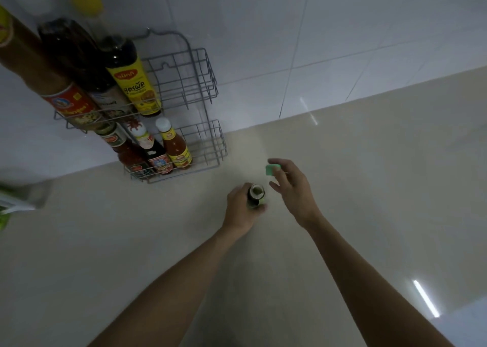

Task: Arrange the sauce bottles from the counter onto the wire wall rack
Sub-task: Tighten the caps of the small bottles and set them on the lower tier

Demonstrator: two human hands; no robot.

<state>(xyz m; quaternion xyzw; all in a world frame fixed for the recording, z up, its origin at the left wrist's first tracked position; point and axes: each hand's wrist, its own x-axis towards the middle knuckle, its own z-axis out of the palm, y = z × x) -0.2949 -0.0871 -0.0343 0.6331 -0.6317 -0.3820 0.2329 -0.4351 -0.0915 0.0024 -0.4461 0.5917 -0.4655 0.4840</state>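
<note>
The wire rack [184, 104] hangs on the wall [290, 30] behind the bench [131, 241], to the left. Three tall bottles [131, 83] stand in its upper basket's left part, three small bottles [158, 151] in the lower basket's. Right of the rack, a bottle [255, 196] stands on the bench.

The surface [342, 188] is smooth, glossy beige stone. The wall tiles [316, 30] look glazed and sleek. At upper left, the rack [208, 146] is grey coated wire, holding shiny glass bottles [126, 65] with paper labels.
</note>
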